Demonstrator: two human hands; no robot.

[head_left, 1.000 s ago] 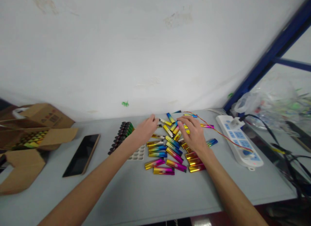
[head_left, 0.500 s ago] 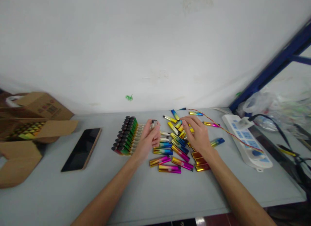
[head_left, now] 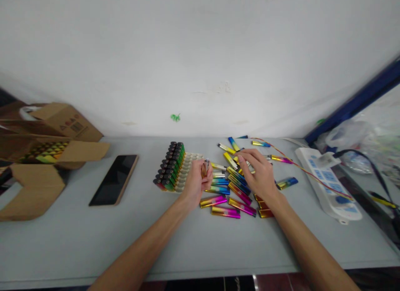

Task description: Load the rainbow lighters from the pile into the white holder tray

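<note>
My left hand point(head_left: 196, 179) is closed around a lighter point(head_left: 205, 167); its small metal top shows above the fingers, and most of its body is hidden in the fist. It is just right of a pale tray with round holes point(head_left: 188, 165), where lighters with black tops and green bodies point(head_left: 171, 166) stand upright in rows on the left side. My right hand point(head_left: 258, 172) is over a loose pile of shiny lighters point(head_left: 239, 193) in yellow, blue, pink and gold. Its thumb and fingertips are drawn together; whatever they pinch is too small to make out.
A black phone point(head_left: 114, 180) lies left of the tray. Open cardboard boxes point(head_left: 76, 124), one with yellow items inside, sit at the far left. On the right are a white power strip point(head_left: 326, 184), a red-yellow wire point(head_left: 304, 172) and plastic bags point(head_left: 351, 134). A wall stands behind.
The whole view has shifted, so the table things appear further right. My left hand has turned, and the lighter in it shows less. My right hand stays over the pile.
</note>
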